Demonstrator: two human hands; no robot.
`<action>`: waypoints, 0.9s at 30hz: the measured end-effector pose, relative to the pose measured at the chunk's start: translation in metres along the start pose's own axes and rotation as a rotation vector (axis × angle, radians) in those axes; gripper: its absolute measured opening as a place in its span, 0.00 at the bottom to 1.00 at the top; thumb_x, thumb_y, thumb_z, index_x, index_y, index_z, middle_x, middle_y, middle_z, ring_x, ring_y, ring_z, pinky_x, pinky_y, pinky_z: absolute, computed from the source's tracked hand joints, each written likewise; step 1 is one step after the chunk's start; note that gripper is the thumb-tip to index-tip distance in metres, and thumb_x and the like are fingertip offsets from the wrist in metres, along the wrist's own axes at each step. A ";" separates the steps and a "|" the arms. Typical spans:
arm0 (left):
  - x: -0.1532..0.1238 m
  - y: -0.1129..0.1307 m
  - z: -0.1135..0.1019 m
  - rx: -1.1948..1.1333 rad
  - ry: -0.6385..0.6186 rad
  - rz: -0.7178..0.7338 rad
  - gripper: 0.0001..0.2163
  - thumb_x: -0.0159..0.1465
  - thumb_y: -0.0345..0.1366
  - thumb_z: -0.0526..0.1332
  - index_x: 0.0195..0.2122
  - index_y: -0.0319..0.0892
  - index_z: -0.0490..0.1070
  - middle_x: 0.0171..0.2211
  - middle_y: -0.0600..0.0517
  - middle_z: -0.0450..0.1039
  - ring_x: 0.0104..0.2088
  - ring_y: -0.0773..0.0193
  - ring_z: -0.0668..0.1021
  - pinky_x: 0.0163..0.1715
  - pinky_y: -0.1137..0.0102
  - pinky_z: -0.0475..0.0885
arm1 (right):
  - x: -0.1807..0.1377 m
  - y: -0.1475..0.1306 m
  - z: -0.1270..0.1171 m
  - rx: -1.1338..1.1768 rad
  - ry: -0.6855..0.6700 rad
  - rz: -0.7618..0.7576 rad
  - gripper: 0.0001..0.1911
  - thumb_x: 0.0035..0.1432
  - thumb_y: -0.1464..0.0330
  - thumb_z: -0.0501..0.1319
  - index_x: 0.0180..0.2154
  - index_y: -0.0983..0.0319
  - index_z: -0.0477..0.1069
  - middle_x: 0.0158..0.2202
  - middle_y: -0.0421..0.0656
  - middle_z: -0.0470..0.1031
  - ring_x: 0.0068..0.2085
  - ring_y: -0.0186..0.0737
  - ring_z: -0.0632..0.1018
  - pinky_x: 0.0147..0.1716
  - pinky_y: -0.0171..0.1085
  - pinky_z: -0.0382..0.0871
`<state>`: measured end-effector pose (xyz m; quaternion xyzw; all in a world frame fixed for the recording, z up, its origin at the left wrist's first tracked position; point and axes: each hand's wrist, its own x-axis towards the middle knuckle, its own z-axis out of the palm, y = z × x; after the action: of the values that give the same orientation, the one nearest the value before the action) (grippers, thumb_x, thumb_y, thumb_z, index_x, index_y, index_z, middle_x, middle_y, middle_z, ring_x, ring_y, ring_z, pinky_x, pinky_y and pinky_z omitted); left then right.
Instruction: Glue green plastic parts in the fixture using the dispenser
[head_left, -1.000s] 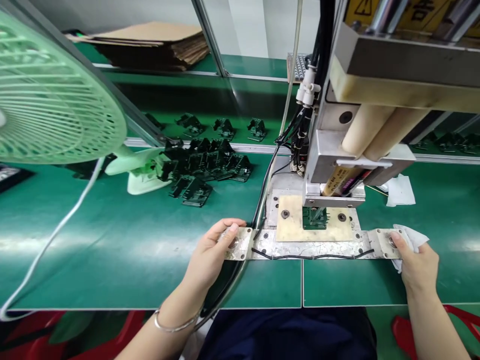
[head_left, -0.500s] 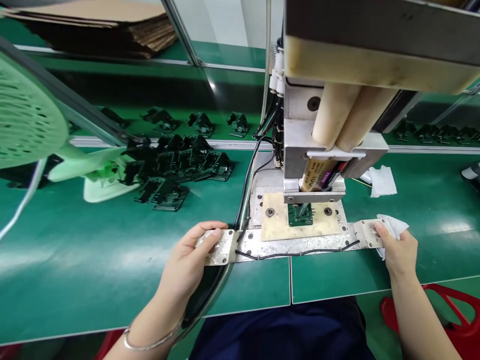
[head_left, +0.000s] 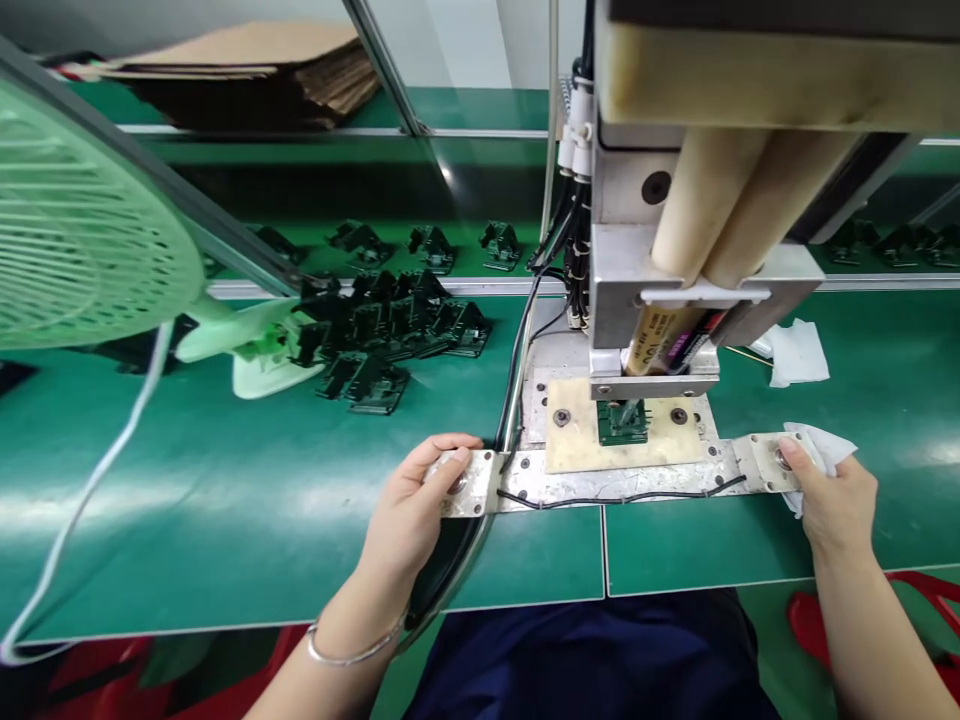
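Note:
My left hand (head_left: 401, 515) is closed round the left metal button plate (head_left: 478, 492), its thumb lying over the button. At the other end of the metal base bar (head_left: 585, 492), my right hand (head_left: 841, 505) grips the right button plate (head_left: 763, 468). That thumb is on the button, and a white cloth (head_left: 829, 446) is bunched between the fingers and the plate. Between my hands, a dark green plastic part (head_left: 621, 424) sits in the cream fixture plate (head_left: 570, 450). The press head (head_left: 652, 386), carrying two glue tubes (head_left: 667, 342), stands over it and hides its rear.
Several dark green parts (head_left: 390, 320) are piled at the left, near a green fan (head_left: 90, 220). More parts (head_left: 431, 248) line the strip behind. Black cables (head_left: 517, 370) run beside the press. Another white cloth (head_left: 801, 352) lies at right. Cardboard sheets (head_left: 247, 50) are stacked behind.
The whole view has shifted, so the scene sits further right in the picture. Both hands keep the same hold on the button plates, and the part stays in the fixture.

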<state>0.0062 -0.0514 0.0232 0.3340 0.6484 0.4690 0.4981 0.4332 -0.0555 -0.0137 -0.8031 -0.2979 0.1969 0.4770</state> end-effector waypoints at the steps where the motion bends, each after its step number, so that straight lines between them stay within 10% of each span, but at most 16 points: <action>1: 0.000 0.000 0.000 -0.003 0.004 -0.004 0.22 0.51 0.53 0.74 0.38 0.42 0.77 0.25 0.55 0.70 0.22 0.70 0.67 0.20 0.79 0.63 | 0.000 0.000 0.001 0.020 -0.007 -0.016 0.34 0.35 0.45 0.74 0.39 0.64 0.81 0.38 0.50 0.83 0.44 0.61 0.81 0.42 0.51 0.73; 27: -0.003 0.009 0.002 0.016 0.071 -0.045 0.25 0.44 0.54 0.77 0.36 0.44 0.78 0.26 0.56 0.73 0.23 0.71 0.68 0.19 0.81 0.64 | -0.002 -0.009 0.007 0.086 -0.032 -0.120 0.27 0.39 0.49 0.73 0.35 0.64 0.81 0.34 0.49 0.83 0.38 0.54 0.82 0.38 0.47 0.77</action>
<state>0.0085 -0.0504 0.0328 0.3062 0.6768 0.4641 0.4826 0.4248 -0.0492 -0.0091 -0.7595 -0.3443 0.1935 0.5170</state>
